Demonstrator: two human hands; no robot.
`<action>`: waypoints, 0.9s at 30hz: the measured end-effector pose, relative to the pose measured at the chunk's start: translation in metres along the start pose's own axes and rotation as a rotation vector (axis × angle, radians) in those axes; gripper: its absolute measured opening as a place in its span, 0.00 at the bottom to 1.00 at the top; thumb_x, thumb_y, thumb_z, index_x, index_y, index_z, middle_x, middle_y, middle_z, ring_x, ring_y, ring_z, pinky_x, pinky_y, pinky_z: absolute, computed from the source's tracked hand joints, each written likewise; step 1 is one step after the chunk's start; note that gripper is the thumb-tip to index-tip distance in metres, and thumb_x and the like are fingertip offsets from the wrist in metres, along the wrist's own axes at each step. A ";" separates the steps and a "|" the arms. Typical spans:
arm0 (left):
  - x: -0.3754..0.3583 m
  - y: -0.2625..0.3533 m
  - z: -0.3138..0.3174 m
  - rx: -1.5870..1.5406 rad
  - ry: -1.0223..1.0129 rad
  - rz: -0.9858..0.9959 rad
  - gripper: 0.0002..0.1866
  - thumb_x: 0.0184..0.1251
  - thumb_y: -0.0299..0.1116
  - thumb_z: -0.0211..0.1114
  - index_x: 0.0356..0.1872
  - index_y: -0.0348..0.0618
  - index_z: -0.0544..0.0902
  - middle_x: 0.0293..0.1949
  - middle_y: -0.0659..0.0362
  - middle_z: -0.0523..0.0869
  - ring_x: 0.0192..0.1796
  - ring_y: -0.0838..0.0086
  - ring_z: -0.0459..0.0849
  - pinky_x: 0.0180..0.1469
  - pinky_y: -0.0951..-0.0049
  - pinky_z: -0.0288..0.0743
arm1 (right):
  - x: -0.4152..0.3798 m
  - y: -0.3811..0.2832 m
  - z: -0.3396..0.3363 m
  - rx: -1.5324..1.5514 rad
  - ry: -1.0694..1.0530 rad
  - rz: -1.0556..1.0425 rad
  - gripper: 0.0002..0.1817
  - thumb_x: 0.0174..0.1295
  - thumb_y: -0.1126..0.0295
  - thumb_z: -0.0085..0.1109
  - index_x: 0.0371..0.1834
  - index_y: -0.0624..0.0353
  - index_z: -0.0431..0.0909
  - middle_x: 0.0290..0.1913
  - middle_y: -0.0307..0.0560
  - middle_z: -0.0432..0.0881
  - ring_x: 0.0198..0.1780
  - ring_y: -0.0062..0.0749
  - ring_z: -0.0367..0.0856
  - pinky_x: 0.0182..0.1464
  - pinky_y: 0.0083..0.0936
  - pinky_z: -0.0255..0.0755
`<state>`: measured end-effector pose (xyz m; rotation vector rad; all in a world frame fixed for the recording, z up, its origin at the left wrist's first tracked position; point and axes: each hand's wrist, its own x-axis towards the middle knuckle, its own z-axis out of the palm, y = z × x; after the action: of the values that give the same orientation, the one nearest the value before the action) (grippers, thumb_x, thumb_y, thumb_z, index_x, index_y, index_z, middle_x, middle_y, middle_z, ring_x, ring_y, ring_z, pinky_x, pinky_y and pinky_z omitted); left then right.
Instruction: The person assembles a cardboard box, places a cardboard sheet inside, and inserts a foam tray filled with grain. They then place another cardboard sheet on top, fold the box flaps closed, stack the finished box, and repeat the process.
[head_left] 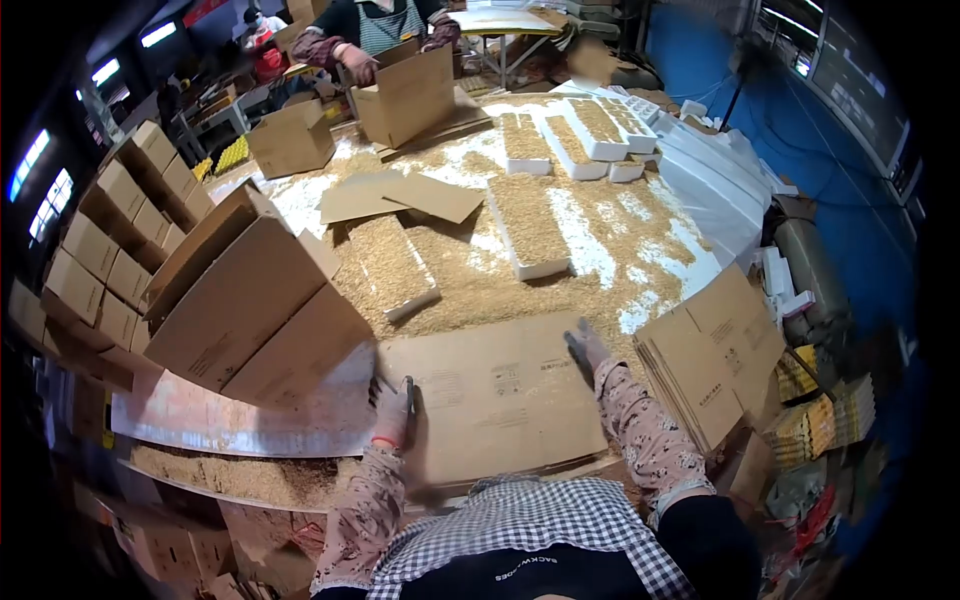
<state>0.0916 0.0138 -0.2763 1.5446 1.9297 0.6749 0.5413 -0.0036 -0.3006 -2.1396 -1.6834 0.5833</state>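
A flattened cardboard box (470,400) with dark print lies in front of me at the near side of the work surface. My left hand (392,410), in a light glove with dark fingers, grips its left edge. At the upper right edge my gloved right hand (588,348) holds the same box, the fingers partly hidden. To the left stands a tall open carton (255,300), apart from my left hand. On the right leans a stack of flat cartons (710,355), beside my right forearm.
Wood shavings (470,285) cover much of the table. White foam trays (535,225) filled with shavings stand beyond the cardboard, near loose cardboard sheets (400,195). Stacked cartons (105,240) rise at far left. Across the table a co-worker's gloved hand (357,63) touches an open carton (408,100).
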 end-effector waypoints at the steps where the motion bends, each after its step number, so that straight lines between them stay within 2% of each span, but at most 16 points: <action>1: -0.007 0.015 -0.003 -0.177 -0.054 -0.049 0.48 0.60 0.48 0.66 0.71 0.28 0.50 0.71 0.31 0.49 0.74 0.43 0.48 0.74 0.63 0.46 | 0.012 0.013 0.015 0.307 0.101 -0.082 0.30 0.65 0.66 0.54 0.71 0.56 0.60 0.68 0.61 0.64 0.60 0.45 0.72 0.60 0.38 0.68; 2: -0.022 0.025 -0.010 -0.174 -0.061 -0.040 0.48 0.60 0.48 0.66 0.71 0.28 0.50 0.71 0.31 0.49 0.74 0.43 0.48 0.74 0.63 0.46 | 0.020 0.019 0.020 0.611 0.207 -0.169 0.32 0.64 0.72 0.52 0.72 0.54 0.57 0.69 0.57 0.63 0.60 0.39 0.73 0.59 0.35 0.69; 4: -0.048 0.056 -0.037 0.105 0.174 0.594 0.51 0.58 0.41 0.70 0.73 0.32 0.46 0.73 0.33 0.45 0.74 0.44 0.48 0.75 0.60 0.40 | 0.000 -0.059 -0.078 1.067 0.248 -0.034 0.34 0.60 0.79 0.48 0.73 0.57 0.56 0.70 0.51 0.62 0.60 0.31 0.72 0.60 0.28 0.68; 6: -0.049 0.128 -0.074 -0.829 0.384 0.316 0.42 0.63 0.40 0.66 0.72 0.35 0.54 0.74 0.45 0.52 0.75 0.56 0.53 0.74 0.64 0.46 | -0.013 -0.119 -0.156 1.427 0.309 -0.067 0.37 0.55 0.85 0.40 0.74 0.58 0.54 0.69 0.42 0.62 0.54 0.19 0.71 0.55 0.16 0.68; 8: -0.069 0.188 -0.120 -0.022 0.748 0.656 0.45 0.61 0.43 0.67 0.74 0.39 0.53 0.75 0.46 0.45 0.77 0.60 0.48 0.76 0.65 0.44 | 0.000 -0.125 -0.175 1.604 0.267 -0.325 0.38 0.54 0.87 0.38 0.74 0.55 0.55 0.67 0.40 0.64 0.46 0.17 0.72 0.45 0.11 0.69; 9: -0.080 0.220 -0.142 -0.027 0.762 0.664 0.45 0.61 0.43 0.67 0.74 0.39 0.53 0.75 0.46 0.45 0.77 0.60 0.48 0.76 0.65 0.44 | -0.006 -0.136 -0.188 1.573 0.272 -0.357 0.39 0.53 0.87 0.36 0.73 0.55 0.58 0.63 0.38 0.68 0.39 0.17 0.71 0.38 0.14 0.68; 11: -0.098 0.266 -0.171 0.708 0.493 0.820 0.43 0.58 0.47 0.68 0.71 0.42 0.60 0.71 0.44 0.59 0.73 0.60 0.59 0.73 0.65 0.53 | 0.003 -0.128 -0.181 1.509 0.209 -0.359 0.38 0.52 0.87 0.35 0.72 0.57 0.59 0.61 0.37 0.70 0.39 0.18 0.71 0.38 0.15 0.68; 12: -0.093 0.269 -0.169 0.708 0.507 0.817 0.43 0.58 0.47 0.68 0.71 0.42 0.60 0.71 0.44 0.59 0.73 0.60 0.59 0.73 0.65 0.53 | 0.005 -0.124 -0.177 1.439 0.146 -0.342 0.37 0.51 0.87 0.35 0.71 0.60 0.60 0.59 0.36 0.72 0.39 0.19 0.72 0.39 0.17 0.68; 14: -0.079 0.272 -0.163 0.646 -0.051 0.797 0.38 0.57 0.53 0.67 0.65 0.45 0.68 0.55 0.51 0.78 0.60 0.59 0.76 0.63 0.63 0.68 | -0.015 -0.155 -0.204 1.320 0.279 -0.304 0.35 0.52 0.83 0.43 0.70 0.59 0.61 0.55 0.37 0.76 0.36 0.25 0.72 0.38 0.27 0.69; 16: -0.072 0.274 -0.169 0.657 -0.005 0.850 0.28 0.61 0.52 0.63 0.59 0.49 0.74 0.48 0.53 0.83 0.51 0.59 0.82 0.52 0.62 0.76 | -0.035 -0.181 -0.235 -0.096 0.856 -0.726 0.37 0.54 0.71 0.59 0.71 0.54 0.60 0.59 0.45 0.73 0.48 0.35 0.75 0.51 0.36 0.71; 18: -0.052 0.265 -0.178 0.539 -0.292 0.723 0.24 0.67 0.51 0.57 0.60 0.53 0.73 0.49 0.51 0.83 0.50 0.59 0.83 0.51 0.62 0.76 | -0.054 -0.180 -0.220 -0.332 0.578 -0.840 0.42 0.50 0.56 0.68 0.69 0.51 0.60 0.66 0.52 0.67 0.65 0.45 0.65 0.68 0.49 0.57; 19: -0.041 0.271 -0.185 0.629 -0.372 0.715 0.21 0.70 0.43 0.54 0.60 0.48 0.72 0.54 0.50 0.81 0.54 0.59 0.81 0.55 0.62 0.74 | -0.059 -0.169 -0.216 -0.288 0.492 -0.870 0.41 0.50 0.51 0.67 0.67 0.49 0.61 0.71 0.49 0.59 0.75 0.43 0.50 0.75 0.54 0.40; 22: -0.029 0.283 -0.189 0.744 -0.448 0.682 0.20 0.69 0.42 0.57 0.57 0.45 0.74 0.52 0.46 0.81 0.52 0.53 0.81 0.51 0.63 0.76 | -0.076 -0.147 -0.218 0.026 0.528 -1.115 0.25 0.48 0.51 0.66 0.49 0.48 0.77 0.55 0.41 0.76 0.63 0.43 0.70 0.71 0.54 0.48; 24: -0.016 0.282 -0.193 0.645 -0.564 0.564 0.18 0.66 0.36 0.61 0.54 0.41 0.75 0.50 0.45 0.82 0.50 0.54 0.83 0.48 0.64 0.76 | -0.059 -0.135 -0.233 0.329 0.321 -1.149 0.07 0.50 0.61 0.62 0.28 0.49 0.79 0.34 0.39 0.80 0.47 0.39 0.78 0.70 0.50 0.54; 26: -0.005 0.258 -0.189 0.382 -0.573 0.447 0.17 0.61 0.30 0.61 0.52 0.42 0.77 0.41 0.45 0.85 0.49 0.55 0.84 0.50 0.63 0.76 | -0.059 -0.139 -0.258 0.936 0.044 -1.180 0.16 0.57 0.62 0.55 0.13 0.52 0.71 0.19 0.37 0.75 0.34 0.35 0.79 0.67 0.47 0.59; 27: -0.001 0.234 -0.176 0.289 -0.327 0.462 0.21 0.60 0.28 0.60 0.56 0.41 0.75 0.43 0.45 0.85 0.50 0.57 0.84 0.52 0.65 0.76 | -0.053 -0.144 -0.258 0.983 -0.049 -1.255 0.19 0.60 0.59 0.53 0.13 0.53 0.71 0.20 0.38 0.76 0.36 0.34 0.79 0.67 0.47 0.59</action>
<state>0.1290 0.0550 0.0117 2.1641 1.4836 0.2984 0.5462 -0.0283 -0.0011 -0.2595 -1.7775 0.7613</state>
